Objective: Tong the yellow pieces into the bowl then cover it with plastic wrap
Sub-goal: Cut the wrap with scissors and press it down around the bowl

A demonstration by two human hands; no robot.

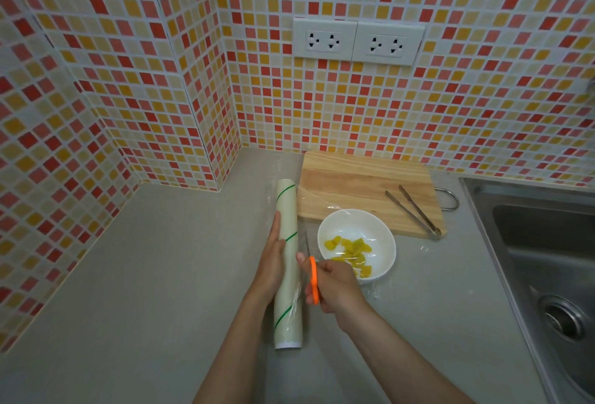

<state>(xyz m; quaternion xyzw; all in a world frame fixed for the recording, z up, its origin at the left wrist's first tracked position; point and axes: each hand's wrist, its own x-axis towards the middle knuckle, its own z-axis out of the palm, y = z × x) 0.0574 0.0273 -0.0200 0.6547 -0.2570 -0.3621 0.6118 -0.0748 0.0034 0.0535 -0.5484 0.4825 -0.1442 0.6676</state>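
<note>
A white bowl (357, 226) on the grey counter holds several yellow pieces (349, 250). A sheet of clear plastic wrap (325, 202) stretches from the roll across the bowl and the board's near corner. The plastic wrap roll (288, 262), pale with green stripes, lies lengthwise left of the bowl. My left hand (273, 262) rests flat along the roll's left side. My right hand (335, 287) grips orange-handled scissors (314, 279), blades pointing away between roll and bowl. Metal tongs (413, 210) lie on the wooden cutting board (354, 184).
A steel sink (547, 258) fills the right side. A metal ring handle (449, 199) pokes out behind the board. Tiled walls with two white outlets (357, 41) close off the back and left. Bare counter (161, 274) spreads to the left.
</note>
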